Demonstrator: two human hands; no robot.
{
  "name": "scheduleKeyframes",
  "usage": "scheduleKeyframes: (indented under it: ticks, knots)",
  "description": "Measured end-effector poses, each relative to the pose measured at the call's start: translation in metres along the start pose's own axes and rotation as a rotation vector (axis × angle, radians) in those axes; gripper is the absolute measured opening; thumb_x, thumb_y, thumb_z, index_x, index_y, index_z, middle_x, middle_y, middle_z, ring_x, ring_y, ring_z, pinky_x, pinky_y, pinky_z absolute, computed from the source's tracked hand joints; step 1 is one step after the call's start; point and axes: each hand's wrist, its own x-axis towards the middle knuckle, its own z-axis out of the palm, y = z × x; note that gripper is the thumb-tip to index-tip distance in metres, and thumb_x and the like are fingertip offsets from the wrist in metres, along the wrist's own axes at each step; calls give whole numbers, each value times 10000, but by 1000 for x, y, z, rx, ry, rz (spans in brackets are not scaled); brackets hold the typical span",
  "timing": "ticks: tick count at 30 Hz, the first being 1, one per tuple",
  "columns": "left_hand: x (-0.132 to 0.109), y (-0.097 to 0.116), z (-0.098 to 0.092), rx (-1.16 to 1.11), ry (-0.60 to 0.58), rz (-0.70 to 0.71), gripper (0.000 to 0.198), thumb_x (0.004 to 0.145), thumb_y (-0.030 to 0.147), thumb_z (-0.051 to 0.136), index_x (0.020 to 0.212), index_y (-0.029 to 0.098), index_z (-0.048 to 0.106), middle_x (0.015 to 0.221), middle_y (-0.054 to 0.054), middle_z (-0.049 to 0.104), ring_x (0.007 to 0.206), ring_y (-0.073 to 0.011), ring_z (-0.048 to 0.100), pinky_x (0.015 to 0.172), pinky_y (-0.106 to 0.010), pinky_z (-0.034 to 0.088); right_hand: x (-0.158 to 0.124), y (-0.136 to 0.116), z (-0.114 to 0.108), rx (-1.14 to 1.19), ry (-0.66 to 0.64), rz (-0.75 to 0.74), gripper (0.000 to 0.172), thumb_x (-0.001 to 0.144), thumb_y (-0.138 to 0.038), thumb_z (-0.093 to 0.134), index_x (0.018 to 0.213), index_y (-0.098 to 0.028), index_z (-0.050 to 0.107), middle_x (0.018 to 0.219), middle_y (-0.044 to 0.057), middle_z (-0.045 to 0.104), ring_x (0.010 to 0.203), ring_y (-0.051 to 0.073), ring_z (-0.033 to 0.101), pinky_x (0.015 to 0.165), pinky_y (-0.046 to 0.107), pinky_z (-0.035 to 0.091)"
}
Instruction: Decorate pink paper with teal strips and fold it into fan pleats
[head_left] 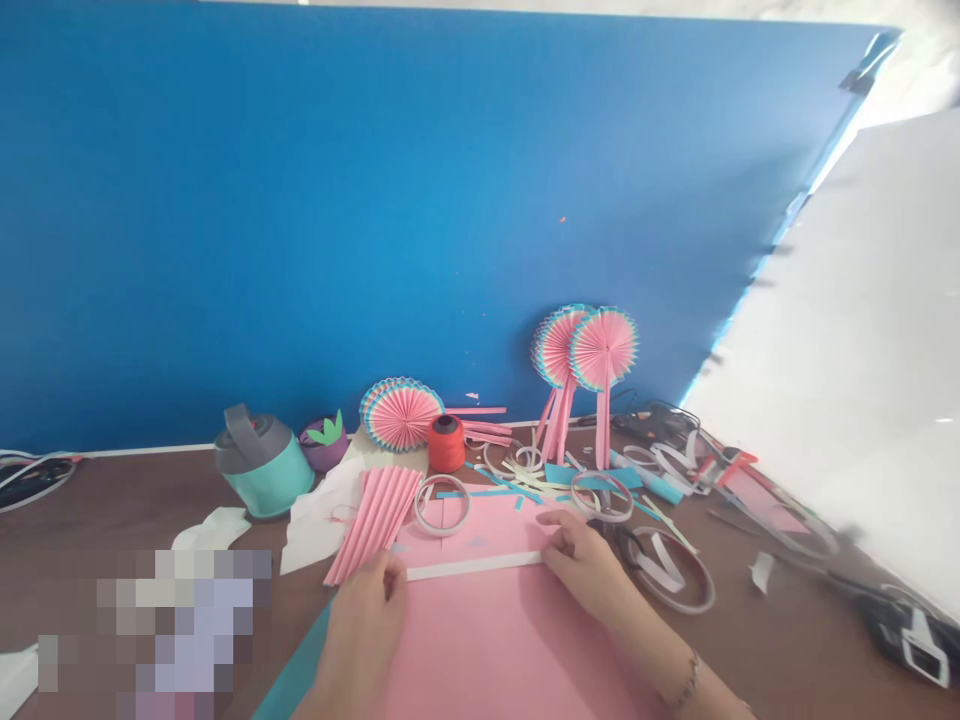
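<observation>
A sheet of pink paper (487,650) lies on the table in front of me. Along its far edge runs a white tape strip (476,566), stretched straight between my two hands. My left hand (367,610) is closed at the strip's left end, fingertips curled down at the paper. At the other end my right hand (589,565) pinches the strip with thumb and finger. Just beyond the left hand rests a pleated pink paper piece (379,515). A tape roll (442,506) lies past the strip on more pink paper. Blue paper (296,665) shows under the left forearm.
Pink and blue paper rosettes (604,350) lean on the blue partition (300,200). A red thread spool (446,445), teal pot-like container (266,470) and purple cup (324,445) stand at the back. Tape rolls (675,580) and paper scraps (562,475) clutter the right side.
</observation>
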Motion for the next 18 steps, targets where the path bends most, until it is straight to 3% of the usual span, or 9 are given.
scheduleKeyframes:
  ticks: [8, 18]
  knots:
    - [0, 3, -1, 66, -23, -28, 185, 821, 116, 459, 682, 223, 518, 663, 25, 637, 640, -148, 600, 552, -202, 335, 1, 10, 3, -55, 41, -42, 363, 667, -211, 517, 1015, -219, 621, 606, -21, 592, 610, 175, 535, 597, 268, 355]
    - [1, 3, -1, 61, -28, -45, 190, 819, 104, 466, 668, 214, 505, 663, 30, 634, 629, -132, 572, 557, -202, 309, -5, -3, 2, -143, 55, -16, 345, 699, -237, 500, 1022, -210, 617, 628, -22, 598, 621, 170, 542, 604, 259, 357]
